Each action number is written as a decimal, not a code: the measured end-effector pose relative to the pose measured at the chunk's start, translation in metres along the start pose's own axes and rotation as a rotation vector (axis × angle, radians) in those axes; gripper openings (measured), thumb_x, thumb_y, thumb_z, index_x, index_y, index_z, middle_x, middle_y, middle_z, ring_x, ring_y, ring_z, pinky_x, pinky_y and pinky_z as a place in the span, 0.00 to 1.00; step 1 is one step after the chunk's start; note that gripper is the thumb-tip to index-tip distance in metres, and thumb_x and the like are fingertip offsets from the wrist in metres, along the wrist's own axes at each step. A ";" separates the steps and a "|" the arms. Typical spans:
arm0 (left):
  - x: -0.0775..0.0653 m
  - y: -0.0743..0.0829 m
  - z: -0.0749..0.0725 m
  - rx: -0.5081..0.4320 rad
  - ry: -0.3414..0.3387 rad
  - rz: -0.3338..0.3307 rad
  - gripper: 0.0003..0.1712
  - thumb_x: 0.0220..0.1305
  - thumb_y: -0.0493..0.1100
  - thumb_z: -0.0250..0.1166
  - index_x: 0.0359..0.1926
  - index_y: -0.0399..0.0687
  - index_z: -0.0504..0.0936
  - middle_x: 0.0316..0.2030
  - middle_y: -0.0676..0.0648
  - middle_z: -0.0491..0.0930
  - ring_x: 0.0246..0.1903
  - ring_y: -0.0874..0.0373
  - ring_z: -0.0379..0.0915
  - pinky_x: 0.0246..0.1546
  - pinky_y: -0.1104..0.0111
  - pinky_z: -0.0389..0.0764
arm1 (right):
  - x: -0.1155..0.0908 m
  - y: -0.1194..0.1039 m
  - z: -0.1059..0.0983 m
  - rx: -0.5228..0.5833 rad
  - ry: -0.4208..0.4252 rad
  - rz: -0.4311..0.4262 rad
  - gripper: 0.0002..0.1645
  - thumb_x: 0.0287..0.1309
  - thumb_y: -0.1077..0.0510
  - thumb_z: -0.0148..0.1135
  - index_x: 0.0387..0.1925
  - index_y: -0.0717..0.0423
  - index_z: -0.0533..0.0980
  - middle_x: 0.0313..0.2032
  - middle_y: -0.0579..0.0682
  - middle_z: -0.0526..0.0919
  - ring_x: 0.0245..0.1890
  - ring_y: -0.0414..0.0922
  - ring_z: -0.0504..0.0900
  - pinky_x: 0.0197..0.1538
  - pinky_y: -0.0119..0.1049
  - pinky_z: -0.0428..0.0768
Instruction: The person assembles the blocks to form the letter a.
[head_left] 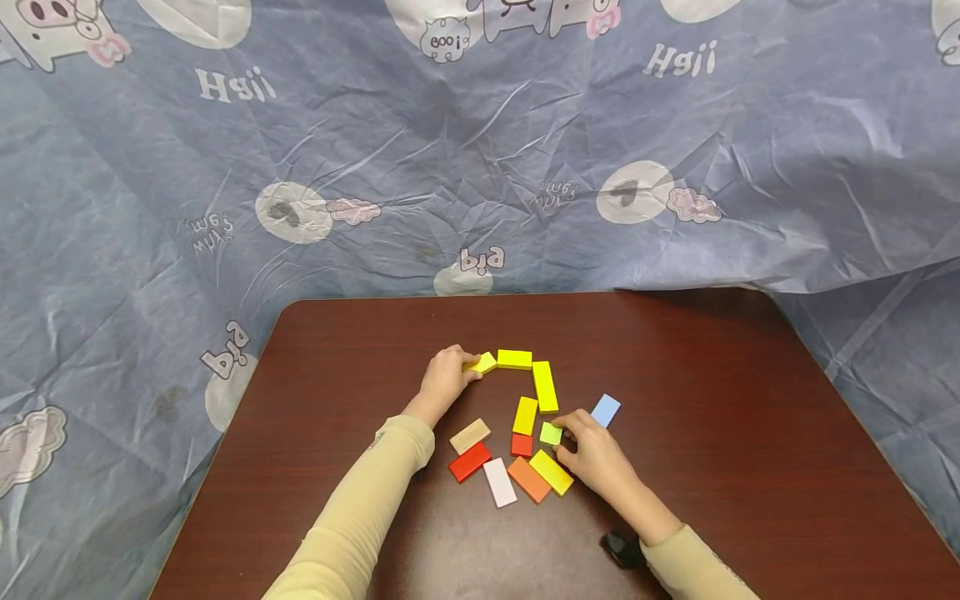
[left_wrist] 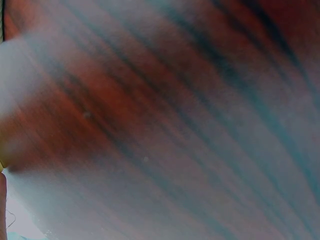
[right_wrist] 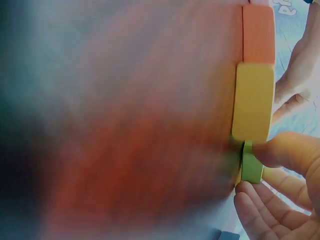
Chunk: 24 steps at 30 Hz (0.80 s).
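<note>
My left hand (head_left: 446,379) pinches a yellow block (head_left: 483,363) at the far left end of a bent row. Beside it lies a flat yellow block (head_left: 514,359), then an upright-running yellow block (head_left: 545,387). Lower down, my right hand (head_left: 596,454) holds a small green block (head_left: 551,433) between thumb and fingers; the right wrist view shows the thumb on one side of that green block (right_wrist: 252,165) and fingertips on the other. Left of it are a yellow block (head_left: 526,415) and a small red block (head_left: 522,445). The left wrist view shows mostly blurred tabletop (left_wrist: 125,115).
An arc of blocks runs nearer me: tan (head_left: 470,436), red (head_left: 470,462), pale pink (head_left: 500,482), orange (head_left: 529,479) and yellow (head_left: 551,472). A blue block (head_left: 606,410) lies beyond my right hand. A printed blue-grey cloth (head_left: 525,150) hangs behind the brown table (head_left: 720,375).
</note>
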<state>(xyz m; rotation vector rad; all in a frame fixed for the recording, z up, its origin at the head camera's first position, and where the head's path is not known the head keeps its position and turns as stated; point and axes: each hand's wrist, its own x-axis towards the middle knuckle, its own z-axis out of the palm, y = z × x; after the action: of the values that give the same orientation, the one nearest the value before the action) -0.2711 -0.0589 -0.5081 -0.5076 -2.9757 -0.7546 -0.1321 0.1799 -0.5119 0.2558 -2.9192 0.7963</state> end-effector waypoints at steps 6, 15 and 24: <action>0.000 0.001 0.000 0.001 -0.013 -0.015 0.23 0.57 0.45 0.73 0.54 0.48 0.85 0.44 0.45 0.83 0.45 0.48 0.80 0.49 0.60 0.81 | 0.008 0.004 -0.003 -0.007 0.022 -0.039 0.19 0.46 0.69 0.70 0.44 0.60 0.82 0.39 0.52 0.78 0.34 0.43 0.76 0.38 0.38 0.80; 0.000 0.001 -0.001 -0.004 -0.022 -0.023 0.23 0.57 0.45 0.72 0.55 0.48 0.84 0.44 0.44 0.83 0.45 0.47 0.80 0.50 0.59 0.80 | 0.012 0.008 -0.001 -0.039 0.053 -0.108 0.18 0.47 0.70 0.71 0.43 0.58 0.83 0.38 0.51 0.76 0.32 0.42 0.74 0.37 0.37 0.80; 0.000 0.002 -0.001 0.005 -0.020 -0.021 0.23 0.57 0.45 0.72 0.54 0.48 0.85 0.45 0.45 0.83 0.45 0.48 0.80 0.50 0.60 0.80 | 0.016 0.007 -0.001 -0.033 0.026 -0.070 0.18 0.48 0.64 0.75 0.43 0.59 0.82 0.39 0.51 0.77 0.34 0.43 0.76 0.38 0.38 0.81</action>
<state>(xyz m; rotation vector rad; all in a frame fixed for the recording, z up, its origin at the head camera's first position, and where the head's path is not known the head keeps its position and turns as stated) -0.2705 -0.0580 -0.5068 -0.4870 -3.0049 -0.7478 -0.1494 0.1843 -0.5120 0.3397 -2.8793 0.7348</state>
